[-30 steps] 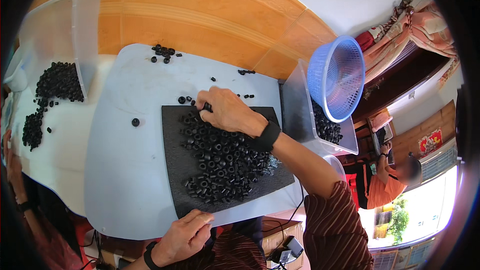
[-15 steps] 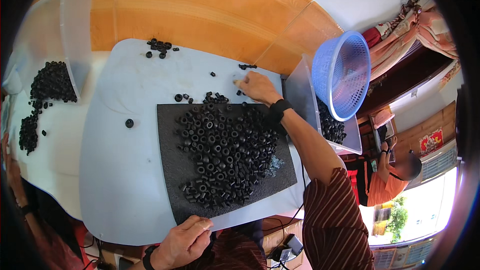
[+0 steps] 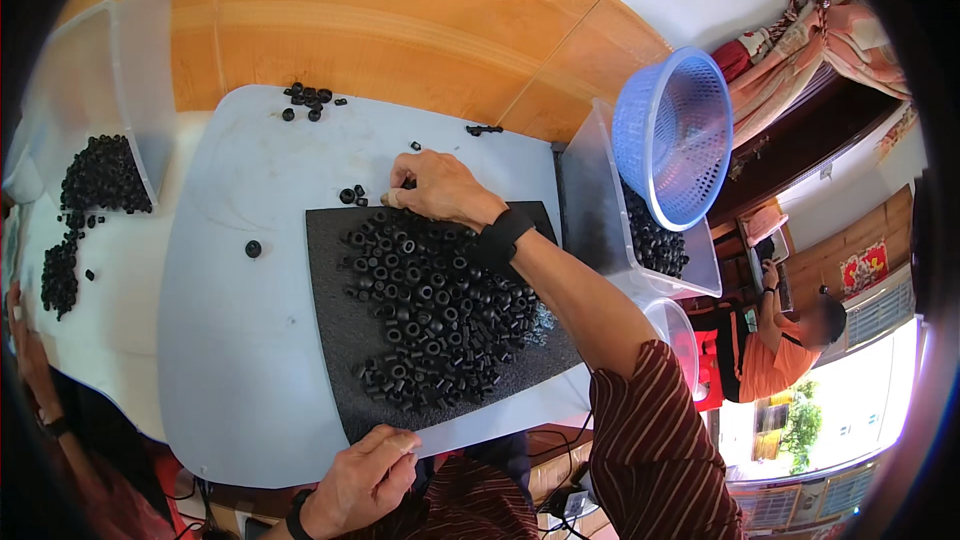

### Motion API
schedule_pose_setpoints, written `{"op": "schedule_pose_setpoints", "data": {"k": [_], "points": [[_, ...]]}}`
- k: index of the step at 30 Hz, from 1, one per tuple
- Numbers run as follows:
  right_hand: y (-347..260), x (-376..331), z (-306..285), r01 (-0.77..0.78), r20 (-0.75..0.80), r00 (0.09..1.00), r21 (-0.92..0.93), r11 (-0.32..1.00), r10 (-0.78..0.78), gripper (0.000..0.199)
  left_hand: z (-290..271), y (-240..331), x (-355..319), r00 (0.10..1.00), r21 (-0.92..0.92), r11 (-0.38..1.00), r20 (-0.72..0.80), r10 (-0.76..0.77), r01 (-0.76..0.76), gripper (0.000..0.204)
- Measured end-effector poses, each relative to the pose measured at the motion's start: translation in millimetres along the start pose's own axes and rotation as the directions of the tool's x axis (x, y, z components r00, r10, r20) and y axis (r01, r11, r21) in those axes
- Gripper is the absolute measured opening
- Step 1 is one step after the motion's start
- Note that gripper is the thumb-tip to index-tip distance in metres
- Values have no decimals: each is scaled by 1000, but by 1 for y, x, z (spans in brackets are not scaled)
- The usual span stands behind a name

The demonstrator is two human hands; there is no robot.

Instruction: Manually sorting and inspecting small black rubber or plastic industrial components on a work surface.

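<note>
A heap of small black ring- and bushing-shaped parts (image 3: 430,310) covers much of a dark textured mat (image 3: 345,380) on a pale table. My right hand (image 3: 440,187) is at the mat's far edge, fingers curled and thumb against them. A small black part (image 3: 408,183) shows between thumb and fingers. My left hand (image 3: 365,478) rests by the mat's near corner at the table's front edge. Its fingers are pinched together, and whatever lies in them is hidden. A few loose parts (image 3: 348,196) sit left of my right fingertips.
A clear bin of black parts (image 3: 655,245) stands right of the table, a blue perforated basket (image 3: 655,140) on its rim. More parts (image 3: 315,97) lie at the far edge, one (image 3: 253,249) at left. Another bin (image 3: 130,70) is tipped far left. Two other people are nearby.
My right hand has moved left and nearer along the mat's far edge, over the small cluster of parts there. My left hand has hardly moved.
</note>
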State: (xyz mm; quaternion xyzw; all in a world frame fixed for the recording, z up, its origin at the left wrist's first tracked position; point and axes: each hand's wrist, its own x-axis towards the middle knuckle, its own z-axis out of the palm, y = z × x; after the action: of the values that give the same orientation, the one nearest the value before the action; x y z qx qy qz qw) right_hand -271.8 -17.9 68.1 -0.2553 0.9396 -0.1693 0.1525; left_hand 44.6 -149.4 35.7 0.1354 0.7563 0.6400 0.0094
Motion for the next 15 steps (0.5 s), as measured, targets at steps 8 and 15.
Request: {"op": "schedule_pose_setpoints", "data": {"k": [8, 15], "points": [[-9, -7, 1, 29, -37, 999, 29, 999, -28, 24, -2, -5, -4, 999, -41, 999, 40, 26, -25, 18], [2, -26, 2, 209, -84, 974, -9, 978, -209, 18, -3, -3, -1, 998, -43, 998, 44, 54, -52, 17]]}}
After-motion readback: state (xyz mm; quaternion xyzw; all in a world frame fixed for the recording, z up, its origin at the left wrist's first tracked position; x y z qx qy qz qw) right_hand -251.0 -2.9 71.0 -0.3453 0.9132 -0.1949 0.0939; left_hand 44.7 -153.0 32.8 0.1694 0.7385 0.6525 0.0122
